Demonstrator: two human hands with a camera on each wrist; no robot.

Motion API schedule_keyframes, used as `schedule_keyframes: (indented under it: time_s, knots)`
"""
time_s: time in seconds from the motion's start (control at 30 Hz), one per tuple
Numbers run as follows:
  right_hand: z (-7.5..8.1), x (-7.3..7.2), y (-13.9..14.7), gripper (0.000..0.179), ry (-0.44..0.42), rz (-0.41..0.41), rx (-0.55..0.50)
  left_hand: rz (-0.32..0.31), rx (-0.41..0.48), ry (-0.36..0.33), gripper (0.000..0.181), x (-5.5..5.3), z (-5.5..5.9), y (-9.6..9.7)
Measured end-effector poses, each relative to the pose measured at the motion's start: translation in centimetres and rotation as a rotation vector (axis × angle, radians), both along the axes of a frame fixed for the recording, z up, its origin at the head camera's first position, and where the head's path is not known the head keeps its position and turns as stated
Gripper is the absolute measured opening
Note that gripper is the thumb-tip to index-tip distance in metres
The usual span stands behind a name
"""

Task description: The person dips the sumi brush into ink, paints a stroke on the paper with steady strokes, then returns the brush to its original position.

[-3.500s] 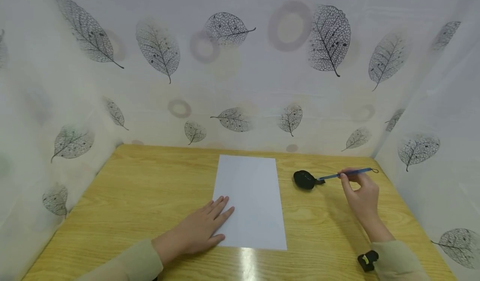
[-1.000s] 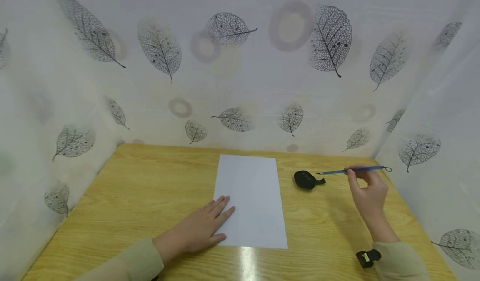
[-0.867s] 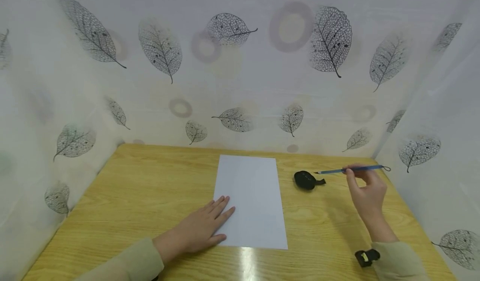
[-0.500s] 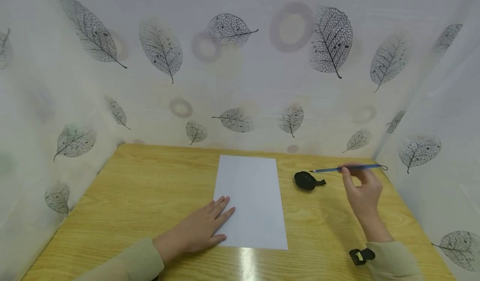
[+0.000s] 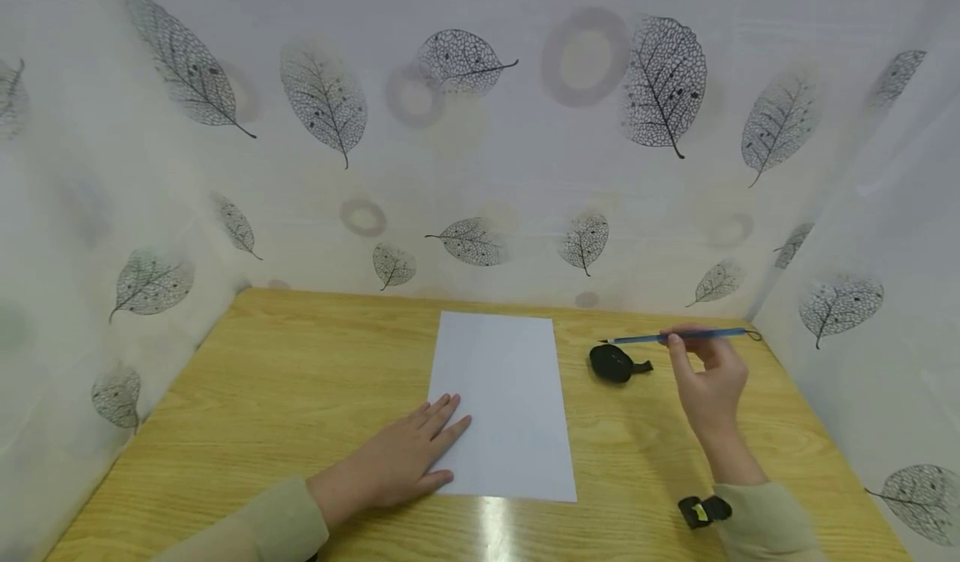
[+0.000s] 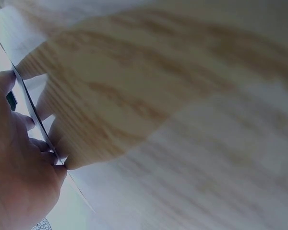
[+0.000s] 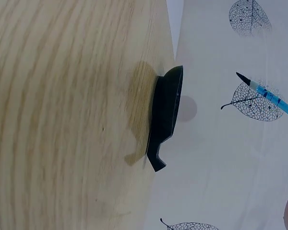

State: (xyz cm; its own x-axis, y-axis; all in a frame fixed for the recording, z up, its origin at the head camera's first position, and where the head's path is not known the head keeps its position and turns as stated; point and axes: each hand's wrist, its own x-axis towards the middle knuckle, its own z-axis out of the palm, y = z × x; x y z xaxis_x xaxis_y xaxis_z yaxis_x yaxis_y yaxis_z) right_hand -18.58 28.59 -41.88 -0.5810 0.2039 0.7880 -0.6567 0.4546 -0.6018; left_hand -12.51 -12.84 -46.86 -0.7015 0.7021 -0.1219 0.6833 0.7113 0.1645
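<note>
My left hand [image 5: 397,454] lies spread over the left edge of a white sheet of paper [image 5: 513,412], fingertips on the sheet. In the left wrist view that hand [image 6: 21,163] shows at the far left. My right hand [image 5: 708,387] pinches a blue-handled writing brush [image 5: 637,338] between thumb and fingers, above the table. The brush is nearly level, its black tip pointing left. Below the tip sits a small black ink dish [image 5: 611,363] with a short handle. In the right wrist view the brush tip [image 7: 243,78] is raised clear of the dish [image 7: 165,108].
The yellow wood-grain table [image 5: 300,362] carries the paper and the dish. A pale curtain [image 5: 495,170] printed with leaves closes off the back and both sides. A black strap device [image 5: 703,512] is on the right wrist.
The brush tip has lifted out of the ink dish. My right hand first drew back right, then moved left with the brush, its tip passing over the dish. The left hand stays put.
</note>
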Motion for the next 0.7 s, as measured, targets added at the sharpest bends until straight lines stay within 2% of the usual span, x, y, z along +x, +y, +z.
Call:
schedule_keyframes:
  time_s: [0.7]
  knots:
    - [-0.6, -1.1, -3.9, 0.006, 0.008, 0.137, -0.041, 0.009, 0.0, -0.023, 0.073, 0.0, -0.2, -0.1]
